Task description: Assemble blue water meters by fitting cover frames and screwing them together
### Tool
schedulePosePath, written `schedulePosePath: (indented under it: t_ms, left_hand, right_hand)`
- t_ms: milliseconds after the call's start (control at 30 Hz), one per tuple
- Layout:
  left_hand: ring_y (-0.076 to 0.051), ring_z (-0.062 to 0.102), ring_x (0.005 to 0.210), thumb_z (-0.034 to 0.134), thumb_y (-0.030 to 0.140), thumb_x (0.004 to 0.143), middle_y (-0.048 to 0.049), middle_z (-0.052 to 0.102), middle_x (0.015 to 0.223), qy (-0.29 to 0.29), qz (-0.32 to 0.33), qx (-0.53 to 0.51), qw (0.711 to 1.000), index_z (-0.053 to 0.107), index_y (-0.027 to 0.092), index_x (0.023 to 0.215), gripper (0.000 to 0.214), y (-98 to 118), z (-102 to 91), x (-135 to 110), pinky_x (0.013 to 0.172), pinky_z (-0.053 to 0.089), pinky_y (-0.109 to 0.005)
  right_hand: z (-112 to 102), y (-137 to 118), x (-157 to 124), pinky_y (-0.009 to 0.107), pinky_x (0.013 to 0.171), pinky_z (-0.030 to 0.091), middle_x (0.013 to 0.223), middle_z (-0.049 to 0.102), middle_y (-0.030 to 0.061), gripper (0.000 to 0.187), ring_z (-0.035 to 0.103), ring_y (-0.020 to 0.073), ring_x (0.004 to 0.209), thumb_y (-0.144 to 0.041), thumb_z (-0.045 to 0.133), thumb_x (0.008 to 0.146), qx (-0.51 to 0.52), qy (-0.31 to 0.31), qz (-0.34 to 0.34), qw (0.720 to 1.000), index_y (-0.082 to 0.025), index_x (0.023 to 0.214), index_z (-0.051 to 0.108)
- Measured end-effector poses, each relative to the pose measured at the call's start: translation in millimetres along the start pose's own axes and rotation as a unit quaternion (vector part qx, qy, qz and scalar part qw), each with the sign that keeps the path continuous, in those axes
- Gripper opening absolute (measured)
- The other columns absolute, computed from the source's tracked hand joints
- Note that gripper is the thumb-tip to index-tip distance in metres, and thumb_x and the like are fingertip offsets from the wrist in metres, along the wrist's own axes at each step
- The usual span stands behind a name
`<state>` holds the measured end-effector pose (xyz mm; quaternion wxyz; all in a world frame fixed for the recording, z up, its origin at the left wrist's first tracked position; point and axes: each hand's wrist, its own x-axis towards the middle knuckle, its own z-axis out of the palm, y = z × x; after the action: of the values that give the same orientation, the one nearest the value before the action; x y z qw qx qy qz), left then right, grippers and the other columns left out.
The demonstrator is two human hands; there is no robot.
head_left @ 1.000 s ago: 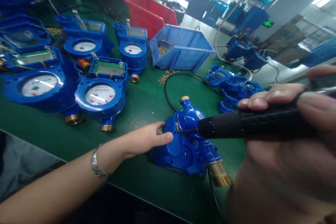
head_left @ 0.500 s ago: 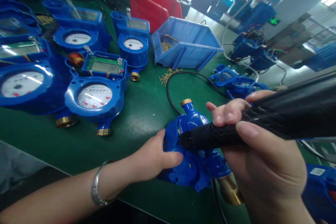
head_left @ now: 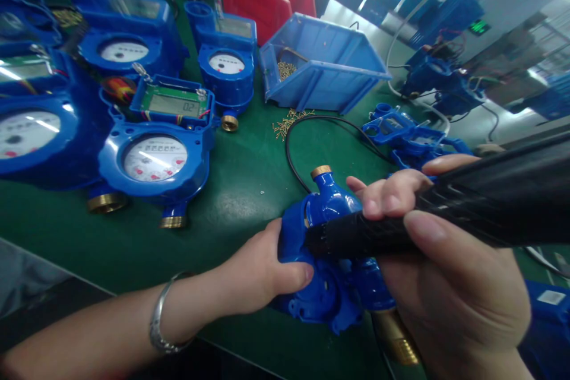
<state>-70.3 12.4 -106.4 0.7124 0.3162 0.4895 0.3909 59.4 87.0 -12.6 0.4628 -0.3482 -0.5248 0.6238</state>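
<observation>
A blue water meter (head_left: 332, 202) with brass threaded ends lies tipped over on the green bench, its dial out of sight. My left hand (head_left: 278, 267) is closed around its near left side, thumb laid across the casing. In my right hand (head_left: 454, 273) is a black electric screwdriver (head_left: 490, 190), held almost level. The tool's nose presses into the meter's casing near my left thumb; its bit and whatever it touches are hidden. A black cable (head_left: 289, 154) loops behind the meter.
Several water meters (head_left: 154, 157) stand at the left, one with its display open. A pile of brass screws (head_left: 289, 124) lies before a blue bin (head_left: 329, 80) holding more screws. Behind it is a red bin (head_left: 258, 0). Blue housings (head_left: 414, 136) sit at the right.
The camera view has shifted slightly, so the bench things appear displaced. Both hands keep their hold, and the screwdriver's nose stays against the meter.
</observation>
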Motion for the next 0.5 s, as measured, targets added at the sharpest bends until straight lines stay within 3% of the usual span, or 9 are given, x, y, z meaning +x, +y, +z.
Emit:
schedulePosePath:
  t_ms: [167,367,500]
  left_hand:
    - [-0.034,0.058,0.104,0.070,0.040,0.060,-0.0170,0.060,0.118,-0.011,-0.013,-0.023,1.000,0.040,0.011,0.127,0.078,1.0,1.5,0.2,0.089,0.046,-0.045]
    - [-0.032,0.060,0.103,0.069,0.037,0.060,-0.0166,0.061,0.118,-0.022,-0.012,-0.068,0.997,0.041,0.011,0.124,0.074,4.0,6.2,-1.9,0.090,0.046,-0.045]
    - [-0.031,0.059,0.105,0.069,0.039,0.061,-0.0183,0.060,0.120,0.002,-0.008,-0.058,0.998,0.043,0.009,0.123,0.073,2.7,9.0,-5.0,0.092,0.044,-0.044]
  right_hand:
    - [3.1,-0.4,0.6,0.037,0.083,0.049,0.066,0.058,-0.0062,0.035,0.056,0.0133,0.065,-0.010,0.066,0.065,-0.008,0.023,-0.012,1.000,-0.028,0.093,0.054]
    - [2.1,5.6,3.4,0.040,0.086,0.048,0.064,0.058,-0.0072,0.034,0.056,0.0126,0.061,-0.013,0.067,0.062,0.004,0.002,-0.049,0.999,-0.026,0.092,0.058]
    - [3.0,-13.1,-2.1,0.039,0.078,0.052,0.063,0.056,-0.0064,0.032,0.056,0.0133,0.060,-0.012,0.064,0.061,0.013,0.017,-0.092,0.996,-0.026,0.089,0.058]
